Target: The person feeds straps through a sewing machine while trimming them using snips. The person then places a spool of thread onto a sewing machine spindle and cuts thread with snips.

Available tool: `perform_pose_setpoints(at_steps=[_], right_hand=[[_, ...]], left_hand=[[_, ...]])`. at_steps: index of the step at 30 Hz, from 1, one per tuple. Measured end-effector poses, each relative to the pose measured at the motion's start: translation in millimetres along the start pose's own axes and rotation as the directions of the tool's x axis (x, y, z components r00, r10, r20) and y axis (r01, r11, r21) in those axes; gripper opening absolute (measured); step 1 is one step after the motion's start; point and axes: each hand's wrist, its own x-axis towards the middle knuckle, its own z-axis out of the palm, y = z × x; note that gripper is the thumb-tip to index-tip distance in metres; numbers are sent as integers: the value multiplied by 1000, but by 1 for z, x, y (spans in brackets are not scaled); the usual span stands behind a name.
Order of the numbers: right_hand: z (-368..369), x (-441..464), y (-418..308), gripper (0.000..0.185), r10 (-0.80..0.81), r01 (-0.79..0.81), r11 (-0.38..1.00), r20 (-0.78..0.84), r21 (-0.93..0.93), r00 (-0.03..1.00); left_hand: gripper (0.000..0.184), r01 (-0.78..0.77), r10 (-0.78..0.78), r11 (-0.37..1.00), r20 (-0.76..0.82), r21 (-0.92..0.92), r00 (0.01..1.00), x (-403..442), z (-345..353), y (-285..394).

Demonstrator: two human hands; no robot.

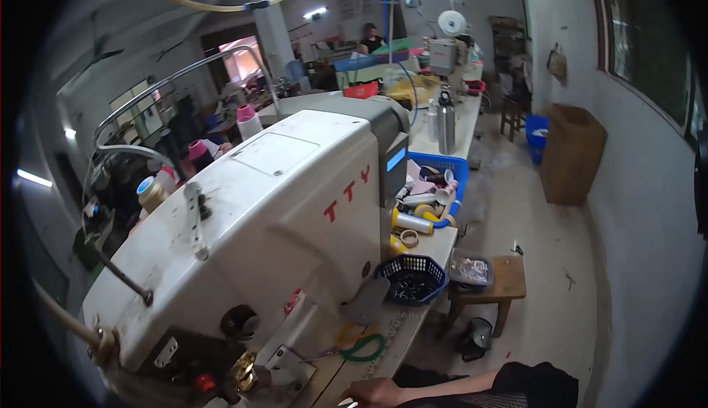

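My right hand (374,391) rests low at the bottom edge of the view, on the edge of the sewing table (333,387). Its fingers look curled, and a small shiny bit shows at the fingertips, cut off by the frame. The forearm runs out of a black sleeve (535,384). My left hand is out of view. Just beyond the right hand lie green-handled scissors (363,347) and a yellow loop-shaped item (355,334). A white phone-like item (286,358) is beside the large white sewing machine (310,179), marked TTY.
A dark blue basket (441,283) holds small dark pieces. Behind it stand a tape roll (408,238), a filled blue crate (463,176) and a metal bottle (446,124). A wooden stool (510,277) carries a clear box (470,269). A person (373,41) is far back.
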Motion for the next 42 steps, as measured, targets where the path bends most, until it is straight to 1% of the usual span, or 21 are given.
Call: perform_pose_setpoints(at_steps=[3,8,12,14,15,16,18,19,20,21,22,23,24,26,28,30,32,34,36,40,42], right_hand=[[2,-3,8,27,-77,77,997,0,-28,997],[3,0,1,20,2,0,998,28,-62,1000],[-8,3,-5,20,54,-54,999,172,-6,984],[-1,-4,2,22,35,-32,999,99,-34,995],[43,-31,43,27,88,-111,962,105,248,991],[39,-28,42,27,38,-81,962,165,261,986],[27,-27,35,36,324,-420,888,394,187,860],[45,-37,62,52,490,-739,552,567,386,662],[43,-34,55,52,459,-739,573,608,355,648],[41,-29,41,36,448,-557,650,332,517,830],[40,-27,33,22,406,-329,713,18,619,914],[39,-32,44,25,190,-175,917,-7,359,982],[25,-23,33,25,162,-167,915,44,368,986],[-2,-5,9,27,9,-9,1000,-11,4,1000],[-8,-3,11,27,-29,23,998,97,60,995],[-19,5,3,29,80,-78,997,204,-17,976],[-14,4,8,29,81,-85,996,216,5,973],[-15,7,4,15,44,-26,984,99,-174,994],[-14,9,1,15,55,-43,991,90,-129,994],[-13,9,1,14,78,-74,995,59,-73,995],[-14,12,-2,12,112,-111,994,68,-21,991]], left_hand=[[30,14,-12,989,18,-147,1000,21,6,-2],[32,36,-40,941,-3,-335,999,41,-8,14],[33,20,-78,888,-108,-459,991,32,-39,31],[34,-25,-86,884,-215,-467,973,9,-80,57],[35,-57,-85,885,-281,-462,956,-7,-103,73],[35,-92,-83,885,-349,-456,933,-25,-124,90],[36,-165,-75,882,-478,-441,875,-66,-158,123],[36,-204,-69,878,-535,-433,842,-87,-171,138],[36,-242,-63,871,-586,-428,808,-106,-181,152],[37,-282,-54,863,-632,-419,773,-126,-189,167],[37,-321,-47,854,-675,-409,736,-146,-196,181],[38,-356,-41,846,-714,-397,699,-166,-200,194],[38,-391,-35,837,-751,-383,659,-190,-201,209],[38,-429,-13,845,-814,-320,581,-227,-195,235],[45,-418,-73,751,-693,-512,717,-251,-157,241],[55,-379,-35,823,-705,-423,709,-271,-115,252],[64,-521,-2,683,-715,-512,700,-283,-82,255],[75,-572,157,352,-555,-741,817,-288,-59,266],[81,-521,274,286,-452,-804,849,-285,-40,279],[87,-589,314,141,-528,-796,789,-287,13,304],[90,-721,181,155,-698,-675,693,-294,39,311]])
